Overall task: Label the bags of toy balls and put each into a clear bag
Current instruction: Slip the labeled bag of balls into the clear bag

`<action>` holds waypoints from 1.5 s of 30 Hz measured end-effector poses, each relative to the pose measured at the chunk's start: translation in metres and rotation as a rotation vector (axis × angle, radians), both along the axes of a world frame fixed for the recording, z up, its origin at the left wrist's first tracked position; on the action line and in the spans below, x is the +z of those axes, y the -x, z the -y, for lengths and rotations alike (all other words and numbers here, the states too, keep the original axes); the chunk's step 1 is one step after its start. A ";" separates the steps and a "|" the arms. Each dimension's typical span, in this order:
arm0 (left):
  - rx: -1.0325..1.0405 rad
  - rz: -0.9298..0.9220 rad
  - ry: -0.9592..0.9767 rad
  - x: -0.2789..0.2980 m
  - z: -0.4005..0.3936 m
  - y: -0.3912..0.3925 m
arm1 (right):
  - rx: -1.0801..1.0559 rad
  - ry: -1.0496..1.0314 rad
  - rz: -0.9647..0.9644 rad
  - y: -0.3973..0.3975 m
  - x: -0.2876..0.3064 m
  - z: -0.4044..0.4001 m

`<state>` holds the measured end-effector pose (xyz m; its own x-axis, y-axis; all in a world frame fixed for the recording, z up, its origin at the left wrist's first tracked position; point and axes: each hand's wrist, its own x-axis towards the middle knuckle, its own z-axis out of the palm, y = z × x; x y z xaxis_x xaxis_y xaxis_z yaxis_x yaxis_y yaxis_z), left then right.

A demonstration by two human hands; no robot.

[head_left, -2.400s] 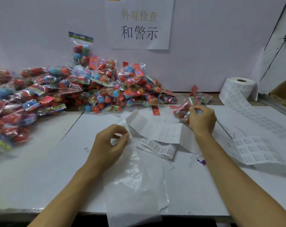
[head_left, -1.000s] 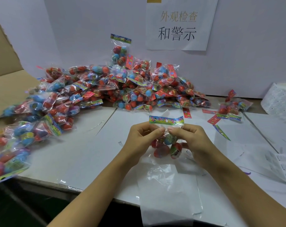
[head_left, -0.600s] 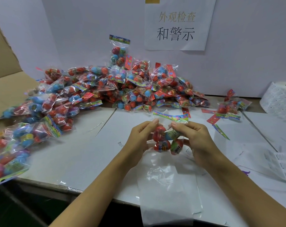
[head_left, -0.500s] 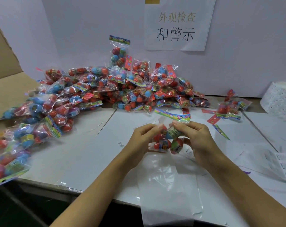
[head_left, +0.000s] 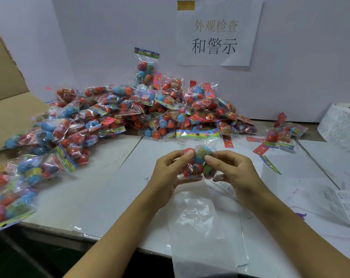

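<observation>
— What have the hands got hold of there?

— One bag of toy balls, held just above the white surface. The left hand curls round its left side, thumb on a red ball; the right hand pinches the right side. Its printed header card stands up behind the fingers.

— Labelled yet?

— Can't tell from here; no sticker shows on the side facing us.

— And the clear bag?

— An empty clear bag lies flat right below the hands, its mouth toward them. Nothing is inside it, so that step looks still to come.

— How much is left?

— Nearly everything, I'd judge. A heap of ball bags runs along the back wall and spills to the left edge, with a few more bags off to the right. I can't make out a single finished one in an outer bag.

— Labels?

— A label roll stands at the far right, with a loose label sheet nearer.
</observation>
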<state>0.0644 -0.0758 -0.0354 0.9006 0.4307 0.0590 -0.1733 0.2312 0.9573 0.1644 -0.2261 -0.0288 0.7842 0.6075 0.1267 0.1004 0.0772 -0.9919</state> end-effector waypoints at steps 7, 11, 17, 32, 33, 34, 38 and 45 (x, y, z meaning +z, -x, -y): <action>0.070 -0.026 -0.035 -0.002 0.000 -0.002 | -0.024 -0.006 0.018 -0.001 -0.001 0.000; 0.073 -0.023 -0.038 -0.002 0.000 -0.003 | -0.028 -0.012 0.030 -0.001 -0.001 0.000; 0.080 -0.023 -0.035 -0.004 -0.001 -0.003 | -0.047 -0.017 0.052 -0.001 -0.004 -0.001; 0.020 0.076 -0.058 -0.003 -0.001 0.000 | -0.040 0.082 0.265 0.007 -0.010 -0.003; 0.013 0.080 -0.061 -0.003 -0.002 0.000 | -0.042 0.092 0.275 0.007 -0.011 -0.003; 0.007 0.083 -0.069 -0.003 -0.002 -0.001 | -0.053 0.102 0.282 0.006 -0.011 -0.002; 0.003 0.106 -0.101 -0.006 -0.001 -0.003 | -0.102 0.071 0.241 0.000 -0.013 -0.002; 0.213 0.084 -0.129 -0.012 -0.007 -0.007 | -0.080 -0.078 0.050 -0.004 -0.011 -0.002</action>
<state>0.0710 -0.0689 -0.0475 0.7800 0.5940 0.1968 -0.2855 0.0581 0.9566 0.1685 -0.2244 -0.0394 0.8211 0.5304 0.2107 0.1580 0.1435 -0.9770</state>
